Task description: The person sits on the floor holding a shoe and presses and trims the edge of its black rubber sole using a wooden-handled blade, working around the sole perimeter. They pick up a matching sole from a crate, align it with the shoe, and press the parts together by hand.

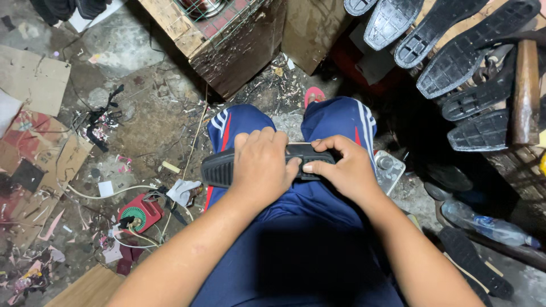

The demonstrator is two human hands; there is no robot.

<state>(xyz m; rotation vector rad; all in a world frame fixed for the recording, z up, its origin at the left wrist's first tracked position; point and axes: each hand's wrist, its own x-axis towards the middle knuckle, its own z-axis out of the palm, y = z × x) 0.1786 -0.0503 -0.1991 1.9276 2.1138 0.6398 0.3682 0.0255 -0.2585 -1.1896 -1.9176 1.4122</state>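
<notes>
Head view: the black shoe sole lies across the blue-trousered knees, the left hand clamped over it, the right hand pinching its edge. Pressed unevenly, it could slide off onto the littered floor.

two hands: left hand, right hand. one black ribbed shoe sole across the lap. seven black shoe soles racked at upper right; the topmost is cut off by the frame edge. one clear plastic bottle. one red round device on the floor. one wooden crate.
</notes>
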